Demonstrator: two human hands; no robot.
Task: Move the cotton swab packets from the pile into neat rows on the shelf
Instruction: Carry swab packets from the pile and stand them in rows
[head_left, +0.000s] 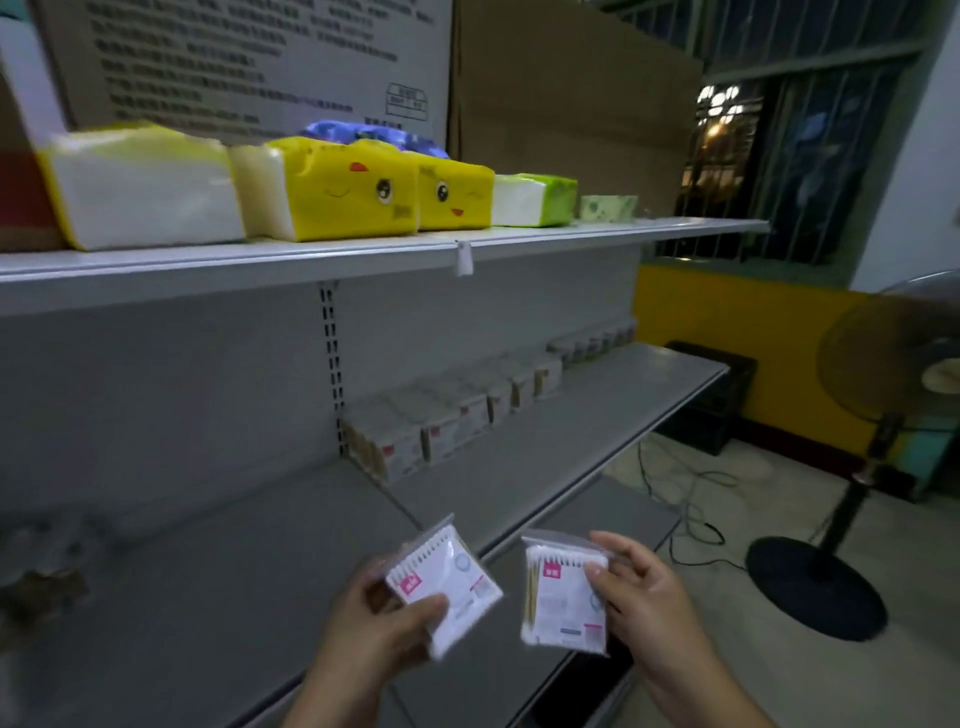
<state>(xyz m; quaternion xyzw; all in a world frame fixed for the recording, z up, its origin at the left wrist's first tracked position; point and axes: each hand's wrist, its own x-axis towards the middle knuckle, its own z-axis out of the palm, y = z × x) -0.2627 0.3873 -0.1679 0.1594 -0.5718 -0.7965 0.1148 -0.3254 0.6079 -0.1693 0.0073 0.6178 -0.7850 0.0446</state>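
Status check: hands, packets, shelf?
Left hand gripping one cotton swab packet; right hand gripping another. Both short of the middle shelf. Packet row along its back; front bare, nothing blocking.

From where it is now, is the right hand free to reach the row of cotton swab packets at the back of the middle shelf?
Probably yes. Bare grey shelf lies between the right hand and the row of packets, though the hand already holds a white packet.

Packet row (488, 405) on grey shelf (597, 415)
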